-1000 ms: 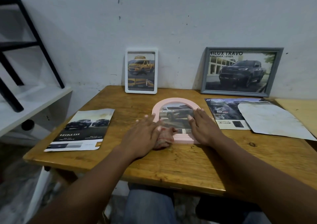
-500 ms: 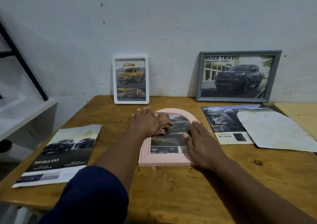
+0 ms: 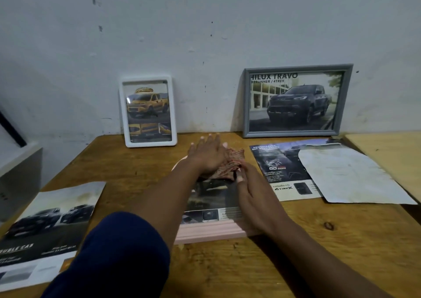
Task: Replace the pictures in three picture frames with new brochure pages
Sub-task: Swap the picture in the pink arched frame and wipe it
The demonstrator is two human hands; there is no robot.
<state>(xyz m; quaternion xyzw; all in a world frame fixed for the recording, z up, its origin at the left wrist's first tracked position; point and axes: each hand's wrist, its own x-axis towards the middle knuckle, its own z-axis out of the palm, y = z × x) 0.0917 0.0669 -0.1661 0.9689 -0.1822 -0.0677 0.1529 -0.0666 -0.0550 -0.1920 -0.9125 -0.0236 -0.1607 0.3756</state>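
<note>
The pink frame [image 3: 209, 230], arched at its far end, lies flat on the wooden table [image 3: 296, 252] near the middle, with a dark car picture showing in it. The left grip [image 3: 208, 155] is spread with straight fingers and presses a reddish cloth [image 3: 232, 163] onto the far part of that frame. The right grip [image 3: 255, 202] lies open along the frame's right side, fingers nearly straight and their tips touching the cloth. A dark blue sleeve [image 3: 120, 256] covers the left upper arm. At the back a white frame [image 3: 150, 143] with a yellow truck and a grey frame [image 3: 247, 104] with a dark truck lean against the wall [image 3: 205, 35]. One brochure page [image 3: 50, 224] lies at the left of the table. Another page [image 3: 278, 172] lies to the right, partly under a white sheet [image 3: 346, 177].
</note>
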